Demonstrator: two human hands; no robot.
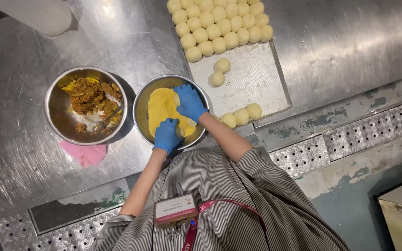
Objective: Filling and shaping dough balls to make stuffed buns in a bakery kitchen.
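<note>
Both our blue-gloved hands press into the flat yellow dough sheet (161, 108) lying in the round steel bowl (141, 114): our left hand (167, 135) grips the near edge, fingers curled on it, and our right hand (189, 102) lies spread on the right side. The dough stretches left and far from both hands; its long axis runs near to far. Further left stands a second steel bowl of brown filling (87, 96); right, a metal tray of pale dough balls (219, 25) rests on the steel worktop (350, 42).

Bowl of brown filling (85, 105) on pink cloth (85, 154); tray (252, 83) of dough balls (219, 25)
</note>
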